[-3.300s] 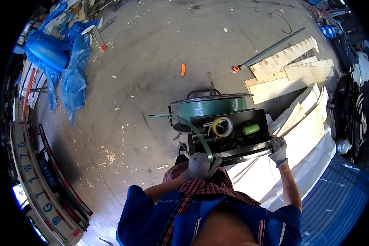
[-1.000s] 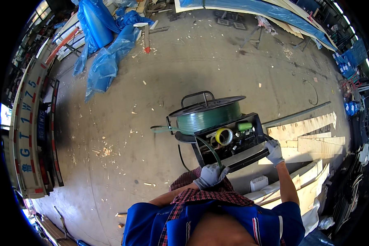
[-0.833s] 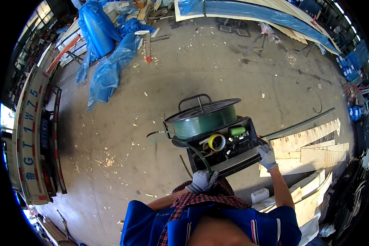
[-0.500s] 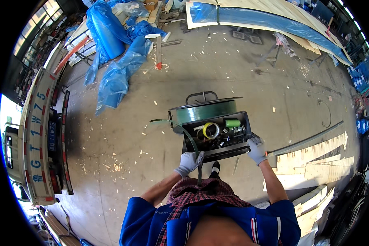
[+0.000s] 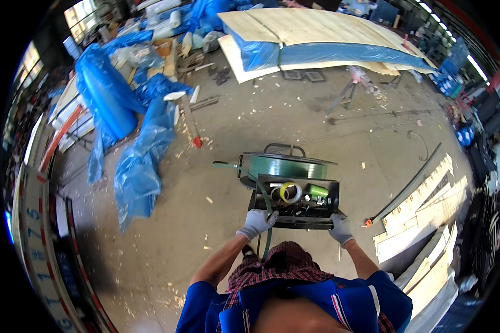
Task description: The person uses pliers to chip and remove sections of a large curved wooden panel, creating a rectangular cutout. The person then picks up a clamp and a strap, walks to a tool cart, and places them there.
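Observation:
Both gloved hands hold a black strapping cart (image 5: 303, 225) in front of my body. My left hand (image 5: 255, 223) is closed around the near left corner of its tray, beside a dark green strap (image 5: 265, 194) that hangs over the edge. At the near right corner, my right hand (image 5: 340, 227) grips the cart's edge. Inside the tray lie a yellow-rimmed tape roll (image 5: 284, 194), a green cylindrical item (image 5: 318, 191) and several small metal pieces. Behind the tray sits a reel of green strapping (image 5: 286, 166), with a black loop handle (image 5: 284, 147) beyond it.
Ahead stands a long stack wrapped in blue film (image 5: 339, 55), topped with plywood (image 5: 311, 25). Blue plastic rolls (image 5: 103, 91) and crumpled film (image 5: 144, 166) lie to the left. A truck (image 5: 36, 238) is at far left; wooden boards (image 5: 411, 222) and a long dark bar (image 5: 408, 180) lie right.
My view has moved forward with the cart. The wrapped stack and blue film appear nearer, while the truck has slid toward the lower left. Both hands keep their hold.

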The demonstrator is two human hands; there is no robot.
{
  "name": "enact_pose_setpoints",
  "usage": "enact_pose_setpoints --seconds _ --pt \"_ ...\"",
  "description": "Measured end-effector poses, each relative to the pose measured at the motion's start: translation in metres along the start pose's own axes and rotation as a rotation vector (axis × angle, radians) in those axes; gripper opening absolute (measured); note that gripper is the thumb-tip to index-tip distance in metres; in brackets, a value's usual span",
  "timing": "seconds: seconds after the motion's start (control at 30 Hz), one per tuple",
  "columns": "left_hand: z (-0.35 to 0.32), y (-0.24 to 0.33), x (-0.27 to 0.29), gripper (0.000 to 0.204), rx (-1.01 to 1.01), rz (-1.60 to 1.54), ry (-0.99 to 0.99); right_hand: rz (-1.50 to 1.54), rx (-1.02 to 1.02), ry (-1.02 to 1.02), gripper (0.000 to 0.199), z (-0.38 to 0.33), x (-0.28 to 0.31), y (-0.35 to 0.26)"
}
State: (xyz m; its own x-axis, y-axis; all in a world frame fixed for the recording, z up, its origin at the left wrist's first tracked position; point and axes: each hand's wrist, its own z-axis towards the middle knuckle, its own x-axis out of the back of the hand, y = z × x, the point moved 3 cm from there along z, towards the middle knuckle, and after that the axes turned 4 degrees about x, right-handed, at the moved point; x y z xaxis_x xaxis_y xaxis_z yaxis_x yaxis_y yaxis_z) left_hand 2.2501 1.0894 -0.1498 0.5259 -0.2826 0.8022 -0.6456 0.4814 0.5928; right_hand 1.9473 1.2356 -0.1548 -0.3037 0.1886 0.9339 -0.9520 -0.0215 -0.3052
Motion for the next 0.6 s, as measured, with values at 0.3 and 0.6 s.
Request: enact_pose_setpoints --seconds 0.3,0.6 --pt "0.150 -0.130 0.084 0.051 -0.312 0.085 -0.156 0.002 -0.420 -0.037 0.016 0.111 -0.034 -0.128" --pt "0.344 -0.189 0.151 0.039 -0.453 0.267 -0.536 -0.048 -0.820 0.026 0.016 0.254 -0.046 -0.208"
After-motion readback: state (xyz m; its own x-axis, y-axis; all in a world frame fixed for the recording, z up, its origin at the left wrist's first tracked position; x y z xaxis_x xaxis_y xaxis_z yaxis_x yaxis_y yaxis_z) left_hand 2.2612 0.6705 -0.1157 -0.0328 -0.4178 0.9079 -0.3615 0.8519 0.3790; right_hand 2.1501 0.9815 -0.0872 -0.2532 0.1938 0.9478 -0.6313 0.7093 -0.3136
